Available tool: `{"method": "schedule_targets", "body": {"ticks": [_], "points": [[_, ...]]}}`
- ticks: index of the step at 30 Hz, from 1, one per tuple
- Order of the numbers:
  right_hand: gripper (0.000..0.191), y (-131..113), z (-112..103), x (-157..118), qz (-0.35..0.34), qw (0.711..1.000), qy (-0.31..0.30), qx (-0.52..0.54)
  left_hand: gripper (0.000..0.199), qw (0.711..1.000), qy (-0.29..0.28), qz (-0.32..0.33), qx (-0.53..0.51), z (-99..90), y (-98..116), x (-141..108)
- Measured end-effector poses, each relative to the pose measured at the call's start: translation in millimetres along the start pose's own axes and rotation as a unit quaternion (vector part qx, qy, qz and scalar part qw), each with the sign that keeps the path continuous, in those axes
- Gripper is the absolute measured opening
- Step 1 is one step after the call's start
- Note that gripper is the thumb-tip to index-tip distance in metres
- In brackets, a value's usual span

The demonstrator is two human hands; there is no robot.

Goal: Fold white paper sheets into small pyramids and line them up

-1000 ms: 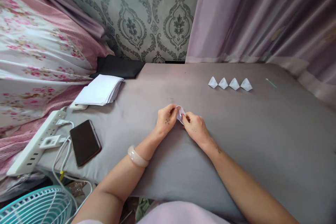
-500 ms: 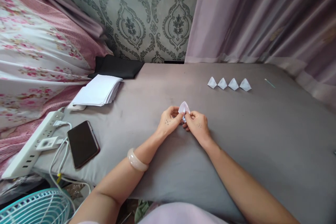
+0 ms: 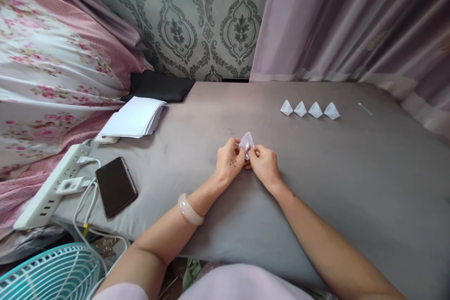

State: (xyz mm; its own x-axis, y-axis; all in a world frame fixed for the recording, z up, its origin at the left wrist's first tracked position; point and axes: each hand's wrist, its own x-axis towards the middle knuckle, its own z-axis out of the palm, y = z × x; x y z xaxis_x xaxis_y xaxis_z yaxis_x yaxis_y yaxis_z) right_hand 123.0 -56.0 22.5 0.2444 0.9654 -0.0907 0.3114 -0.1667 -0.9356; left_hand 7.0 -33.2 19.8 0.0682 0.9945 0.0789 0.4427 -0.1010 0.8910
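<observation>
A small folded white paper (image 3: pixel 247 140) is held up between both hands near the middle of the grey-covered surface, its pointed end away from me. My left hand (image 3: pixel 230 160) pinches its left side, with a pale bangle on that forearm. On the other side, my right hand (image 3: pixel 264 164) grips the paper's lower right part, thumb on top. The fingertips beneath the paper are partly hidden. Several folded white paper pieces (image 3: pixel 315 110) stand in a row at the back right.
A stack of white paper (image 3: pixel 133 117) lies at the left, before a black folder (image 3: pixel 158 86). Nearer are a phone (image 3: pixel 116 186), a power strip (image 3: pixel 52 187) with cables, and a teal fan (image 3: pixel 52 272). A thin stick (image 3: pixel 364 108) lies far right.
My left hand has turned slightly and shifted a little right around the paper, its fingers more bunched. The right hand keeps its grip. The camera view has moved slightly.
</observation>
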Motion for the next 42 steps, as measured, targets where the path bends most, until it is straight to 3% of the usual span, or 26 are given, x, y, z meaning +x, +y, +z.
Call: {"method": "schedule_targets", "body": {"ticks": [5,11,17,24,31,34,38,42], "points": [[0.025,6,1,4,-0.001,1.0,0.003,0.026,0.013,0.996,-0.036,-0.047,-0.068,0.3,-1,2],[0.021,10,0,7,-0.013,0.999,-0.006,0.045,0.019,0.994,-0.036,-0.033,-0.102,0.8,-13,4],[0.023,10,0,5,-0.036,0.999,-0.014,0.017,0.029,0.996,-0.044,-0.006,-0.072,-1.3,-18,7],[0.025,14,-3,6,-0.102,0.991,-0.005,-0.091,0.023,0.996,-0.02,0.059,0.065,-3.7,-13,4],[0.032,10,-9,11,-0.073,0.994,-0.069,-0.051,0.026,0.987,-0.08,-0.003,-0.138,-2.6,-17,7],[0.036,10,-9,11,-0.082,0.995,-0.049,-0.031,0.026,0.974,-0.065,-0.043,-0.215,-4.2,-16,10],[0.035,9,-9,5,-0.143,0.989,-0.016,-0.045,0.025,0.961,-0.012,-0.08,-0.264,-6.8,-15,13],[0.028,6,-7,-5,-0.234,0.959,-0.046,-0.151,0.026,0.957,-0.007,-0.079,-0.278,-7.9,-20,14]]}}
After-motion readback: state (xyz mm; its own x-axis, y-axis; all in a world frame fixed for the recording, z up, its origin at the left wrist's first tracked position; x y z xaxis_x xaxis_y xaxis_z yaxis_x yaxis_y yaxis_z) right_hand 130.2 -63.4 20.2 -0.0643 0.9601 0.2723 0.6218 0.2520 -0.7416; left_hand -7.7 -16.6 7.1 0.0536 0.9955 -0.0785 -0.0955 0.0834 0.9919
